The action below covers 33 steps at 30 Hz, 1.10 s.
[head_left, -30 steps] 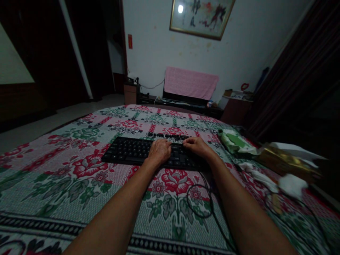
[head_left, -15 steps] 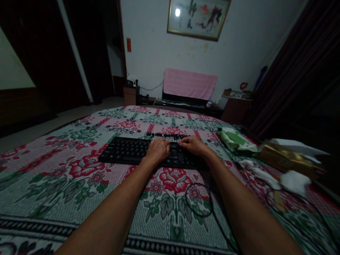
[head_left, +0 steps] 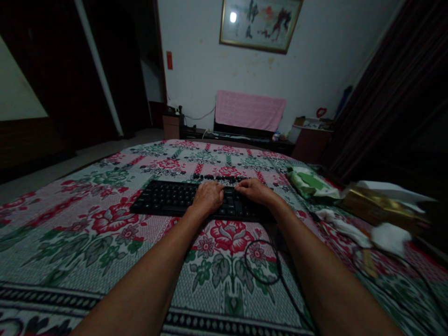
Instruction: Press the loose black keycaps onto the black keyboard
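Black computer keyboard (head_left: 164, 198) lies well in from the floral cloth's (head_left: 147, 275) far edge. Likely light, stiff, keys fragile: hold by its short ends. Your left hand (head_left: 208, 197) and right hand (head_left: 256, 191) sit over it; can't tell whether either grip pinches anything.

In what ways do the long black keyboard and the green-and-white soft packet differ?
The long black keyboard is straight-edged; the green-and-white soft packet looks rumpled. The left hand rests on the keyboard; neither hand touches the packet. Both lie on the flowered cloth.
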Each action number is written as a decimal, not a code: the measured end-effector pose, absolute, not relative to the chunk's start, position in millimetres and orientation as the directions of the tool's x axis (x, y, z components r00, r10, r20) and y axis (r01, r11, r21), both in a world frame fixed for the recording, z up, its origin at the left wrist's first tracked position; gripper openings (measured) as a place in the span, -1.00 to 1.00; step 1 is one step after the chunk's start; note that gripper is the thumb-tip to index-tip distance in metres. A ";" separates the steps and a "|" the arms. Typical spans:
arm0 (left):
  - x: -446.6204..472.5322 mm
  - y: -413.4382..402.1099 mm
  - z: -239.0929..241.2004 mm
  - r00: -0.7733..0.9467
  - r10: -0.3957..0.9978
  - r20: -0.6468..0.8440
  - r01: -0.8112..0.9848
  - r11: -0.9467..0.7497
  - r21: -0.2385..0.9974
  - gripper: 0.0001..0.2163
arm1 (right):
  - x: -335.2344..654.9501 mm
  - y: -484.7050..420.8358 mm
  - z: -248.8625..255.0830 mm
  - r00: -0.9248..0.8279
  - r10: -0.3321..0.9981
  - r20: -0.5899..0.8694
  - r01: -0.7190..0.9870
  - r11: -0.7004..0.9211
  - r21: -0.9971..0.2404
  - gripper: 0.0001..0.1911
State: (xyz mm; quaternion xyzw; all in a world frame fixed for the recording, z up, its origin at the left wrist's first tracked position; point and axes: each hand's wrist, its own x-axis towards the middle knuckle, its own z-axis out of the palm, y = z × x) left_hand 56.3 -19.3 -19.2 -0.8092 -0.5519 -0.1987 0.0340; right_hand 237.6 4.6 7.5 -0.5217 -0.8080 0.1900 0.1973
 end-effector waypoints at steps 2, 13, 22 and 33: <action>56.3 -19.2 -19.4 0.309 0.883 0.355 0.908 -0.384 0.166 -0.71 | 234.9 3.3 8.6 -0.384 0.916 0.111 0.780 0.387 -0.492 -0.69; 55.5 -15.6 -21.4 0.333 0.869 0.365 0.903 -0.406 0.142 -0.70 | 229.8 0.7 13.2 -0.376 0.911 0.169 0.854 0.412 -0.317 -0.77; 56.1 -15.4 -21.7 0.318 0.881 0.351 0.909 -0.389 0.152 -0.71 | 239.9 7.2 6.1 -0.412 0.893 0.181 0.815 0.450 -0.365 -0.80; 56.3 -16.1 -21.0 0.324 0.877 0.356 0.911 -0.390 0.133 -0.69 | 237.2 4.3 7.4 -0.400 0.897 0.186 0.833 0.441 -0.335 -0.79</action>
